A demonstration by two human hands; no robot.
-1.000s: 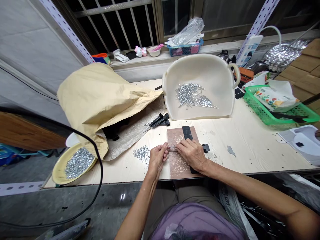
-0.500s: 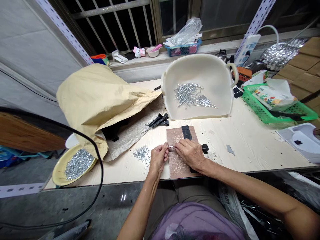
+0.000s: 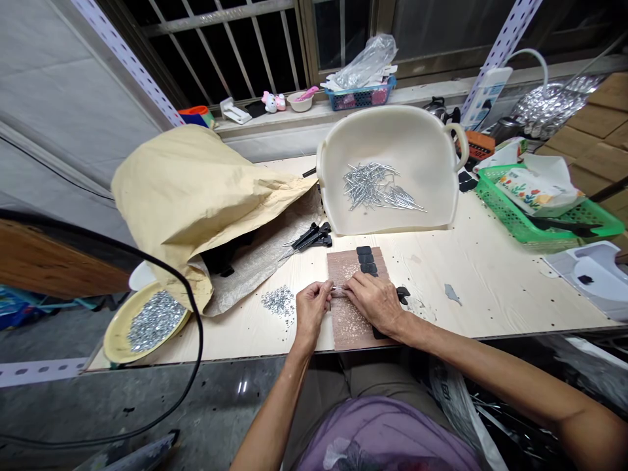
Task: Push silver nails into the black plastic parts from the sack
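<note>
A thin silvery metal pin spans the small gap between my hands, lying roughly level. My left hand is closed in a pinch at the pin's left end. At its right end, the fingers of my right hand are closed on the pin, above a brown board speckled with pale marks. Black flat pieces lie in a row on the board's far part. Left of my left hand is a small heap of shiny metal bits. Any small part inside my left fingertips is hidden.
A whitish basin holding many metal pins stands behind the board. Black-handled pointed tools lie beside an open paper sack. A yellow bowl of metal bits sits left; a green basket stands right.
My right hand has shifted very slightly to the right, and a little more of the pin shows between the hands. My left hand stays nearly in place.
</note>
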